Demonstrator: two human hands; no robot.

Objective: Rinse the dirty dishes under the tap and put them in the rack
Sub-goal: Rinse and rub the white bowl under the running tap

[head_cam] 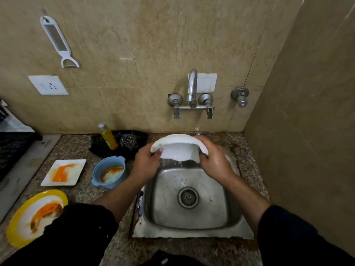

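Observation:
I hold a white plate [177, 148] tilted over the back of the steel sink [189, 225], below the tap [192, 87]. My left hand [147, 164] grips its left rim and my right hand [213, 160] grips its right rim. Water runs off the plate's lower edge into the basin. Left of the sink, on the counter, lie a white square plate [64, 172], a blue bowl [109, 171] and a yellow-rimmed plate [36, 215], all smeared with orange sauce. The black rack [13, 148] stands at the far left edge.
A yellow soap bottle [108, 136] and a steel scrubber [128, 141] sit on a black tray behind the bowl. A peeler [57, 41] hangs on the wall. A side wall closes off the right. The sink drain [187, 197] is uncovered.

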